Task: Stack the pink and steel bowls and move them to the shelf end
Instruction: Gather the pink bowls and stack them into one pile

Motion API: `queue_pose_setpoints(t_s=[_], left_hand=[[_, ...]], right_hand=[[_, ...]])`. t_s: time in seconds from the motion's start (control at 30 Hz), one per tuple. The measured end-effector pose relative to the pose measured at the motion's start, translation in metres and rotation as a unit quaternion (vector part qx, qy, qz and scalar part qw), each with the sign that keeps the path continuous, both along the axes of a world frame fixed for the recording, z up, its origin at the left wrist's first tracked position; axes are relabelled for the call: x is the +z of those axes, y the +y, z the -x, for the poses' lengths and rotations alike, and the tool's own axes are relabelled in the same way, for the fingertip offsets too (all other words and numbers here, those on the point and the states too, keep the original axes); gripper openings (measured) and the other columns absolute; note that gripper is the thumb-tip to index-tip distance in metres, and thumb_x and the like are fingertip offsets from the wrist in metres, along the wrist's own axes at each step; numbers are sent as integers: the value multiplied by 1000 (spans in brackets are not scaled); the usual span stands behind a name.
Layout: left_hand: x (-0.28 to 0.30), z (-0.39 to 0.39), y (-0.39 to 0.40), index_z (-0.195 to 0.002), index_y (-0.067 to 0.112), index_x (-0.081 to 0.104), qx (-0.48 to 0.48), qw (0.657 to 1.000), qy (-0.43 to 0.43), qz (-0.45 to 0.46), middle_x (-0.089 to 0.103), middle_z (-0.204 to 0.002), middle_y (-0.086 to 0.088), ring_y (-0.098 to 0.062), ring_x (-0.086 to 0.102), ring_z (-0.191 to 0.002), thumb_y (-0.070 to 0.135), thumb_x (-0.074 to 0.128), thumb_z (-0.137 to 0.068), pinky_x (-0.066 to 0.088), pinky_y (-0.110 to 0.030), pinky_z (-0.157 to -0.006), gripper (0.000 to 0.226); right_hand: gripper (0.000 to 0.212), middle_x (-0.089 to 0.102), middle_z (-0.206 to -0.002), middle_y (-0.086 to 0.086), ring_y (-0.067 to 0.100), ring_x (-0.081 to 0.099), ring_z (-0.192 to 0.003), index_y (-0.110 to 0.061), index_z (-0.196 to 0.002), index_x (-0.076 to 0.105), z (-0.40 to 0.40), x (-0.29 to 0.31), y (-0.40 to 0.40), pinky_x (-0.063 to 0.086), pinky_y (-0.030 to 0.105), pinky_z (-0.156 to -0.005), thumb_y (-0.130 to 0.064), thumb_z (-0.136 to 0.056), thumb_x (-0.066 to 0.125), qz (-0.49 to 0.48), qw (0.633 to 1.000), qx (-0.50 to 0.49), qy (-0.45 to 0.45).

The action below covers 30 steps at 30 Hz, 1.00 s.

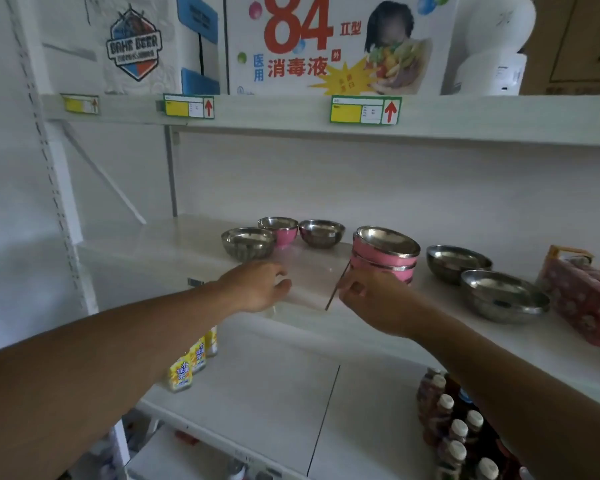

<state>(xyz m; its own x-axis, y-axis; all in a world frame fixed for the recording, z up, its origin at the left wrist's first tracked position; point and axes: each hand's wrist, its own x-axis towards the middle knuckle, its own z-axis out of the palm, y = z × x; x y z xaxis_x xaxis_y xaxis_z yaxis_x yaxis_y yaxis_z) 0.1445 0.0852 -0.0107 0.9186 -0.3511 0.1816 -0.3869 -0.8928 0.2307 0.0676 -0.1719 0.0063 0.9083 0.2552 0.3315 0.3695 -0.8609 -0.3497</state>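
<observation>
A stack of pink bowls (383, 261) with steel insides stands mid-shelf, its top bowl tilted. To its left a steel bowl (248, 242), a single pink bowl (282, 232) and another steel bowl (321, 233) sit close together. Two more steel bowls (457, 260) (503, 296) stand to the right of the stack. My left hand (257, 285) hovers just in front of the leftmost steel bowl, fingers loosely curled and holding nothing. My right hand (373, 297) sits low in front of the pink stack's foot, fingers loosely curled, its fingertips hidden.
The white shelf (187, 244) runs bare to its left end by the upright. A red patterned package (586, 299) lies at the right. Overhead is a shelf with boxes (326, 43). Below stand yellow drink cartons (191, 362) and bottles (454, 427).
</observation>
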Motion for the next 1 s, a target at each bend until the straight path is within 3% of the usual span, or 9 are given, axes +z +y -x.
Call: queue_pose_setpoints(t_s=[0.13, 0.27, 0.4, 0.47, 0.57, 0.63, 0.7, 0.87, 1.0], left_hand=[[-4, -35, 12, -146, 22, 66, -45, 999, 8, -21, 66, -151, -5, -27, 63, -132, 49, 48, -112, 51, -38, -108, 47], [-10, -72, 42, -141, 20, 69, -93, 995, 9, -20, 69, -148, -6, -31, 64, -134, 43, 51, -112, 51, -40, -111, 41], [-17, -102, 76, -111, 27, 72, -112, 993, -15, -12, 76, -119, 4, -29, 73, -112, 38, 54, -105, 59, -37, -91, 21], [-20, -112, 92, -105, 35, 67, -118, 992, -29, -22, 75, -116, 8, -28, 72, -106, 40, 53, -102, 59, -37, -84, 15], [-23, -124, 115, -110, 33, 66, -104, 992, -56, -35, 73, -121, 8, -29, 72, -107, 41, 50, -97, 59, -39, -81, 22], [-22, -133, 130, -120, 35, 69, -89, 993, -58, -47, 72, -130, 7, -28, 71, -112, 44, 46, -99, 60, -42, -87, 32], [-22, -143, 147, -127, 38, 70, -79, 994, -56, -57, 72, -133, 6, -26, 71, -114, 46, 42, -101, 60, -43, -91, 38], [-21, -161, 179, -113, 41, 75, -36, 997, -52, -45, 76, -114, 11, -15, 70, -96, 52, 38, -104, 59, -39, -82, 40], [-13, -166, 189, -111, 37, 77, -18, 998, -51, -37, 77, -112, 11, -15, 71, -96, 52, 38, -105, 59, -39, -84, 43]], right_hand=[[26, 75, -112, -5, 11, 73, -87, -25, -126, 72, -34, 2, 34, 62, 30, -75, -32, -104, 61, -17, 998, -28, 50], [24, 72, -106, -6, 12, 74, -85, -23, -123, 71, -70, 3, 65, 65, 34, -78, -34, -106, 58, -24, 994, -60, 83], [21, 77, -99, 4, 28, 79, -83, -22, -119, 71, -106, 3, 87, 68, 45, -77, -31, -106, 58, -71, 984, -121, 114], [21, 79, -97, 10, 32, 80, -84, -18, -117, 71, -125, 1, 95, 67, 51, -80, -29, -105, 57, -85, 978, -147, 124], [25, 78, -100, 18, 32, 79, -79, -8, -115, 70, -155, 0, 105, 68, 45, -73, -27, -105, 56, -127, 967, -179, 131], [24, 77, -102, 18, 26, 75, -73, -9, -113, 70, -175, 0, 112, 67, 41, -68, -28, -104, 58, -165, 955, -203, 142], [21, 78, -102, 17, 24, 72, -70, -13, -106, 71, -194, 0, 120, 67, 45, -73, -30, -102, 59, -209, 939, -229, 150], [37, 76, -97, 17, 25, 72, -68, -5, -114, 67, -239, 7, 137, 66, 40, -67, -39, -103, 56, -277, 909, -252, 181], [46, 74, -91, 14, 24, 70, -67, -3, -118, 61, -272, 12, 147, 64, 37, -68, -46, -108, 49, -305, 894, -270, 186]])
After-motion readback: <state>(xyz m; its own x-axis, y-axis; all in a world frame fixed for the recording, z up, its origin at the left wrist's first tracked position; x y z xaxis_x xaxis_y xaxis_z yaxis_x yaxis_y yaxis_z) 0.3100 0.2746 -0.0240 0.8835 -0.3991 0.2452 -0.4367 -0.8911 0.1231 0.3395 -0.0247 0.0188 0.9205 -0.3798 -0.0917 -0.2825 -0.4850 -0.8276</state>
